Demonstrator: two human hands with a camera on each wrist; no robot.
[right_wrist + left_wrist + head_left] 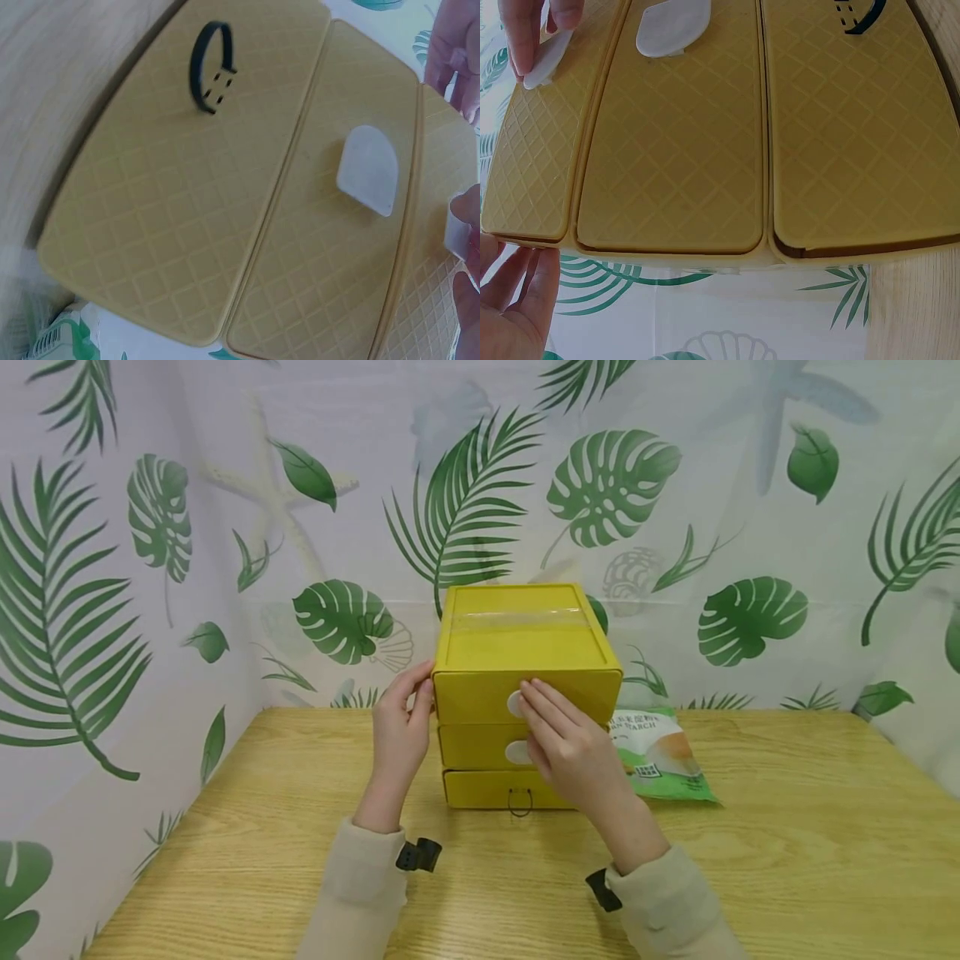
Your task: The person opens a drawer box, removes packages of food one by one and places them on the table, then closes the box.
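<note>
A yellow box of three stacked drawers (487, 702) stands on the wooden table. White tab handles sit on the top and middle drawers; the middle tab (367, 171) shows fully. A dark loop handle (212, 67) hangs on the bottom drawer. At the box's upper left side, my left hand (402, 718) rests its fingertips against the edge near the top drawer. My right hand (577, 760) reaches across the front with straight fingers, fingertips on the top drawer's white tab (549, 60). All three drawer fronts sit close to the box.
Right of the box and partly behind it lies a green and white bag of corn starch (663, 756). Clear tape (517, 618) runs across the box top. A leaf-patterned sheet (480, 485) hangs behind the table (810, 843).
</note>
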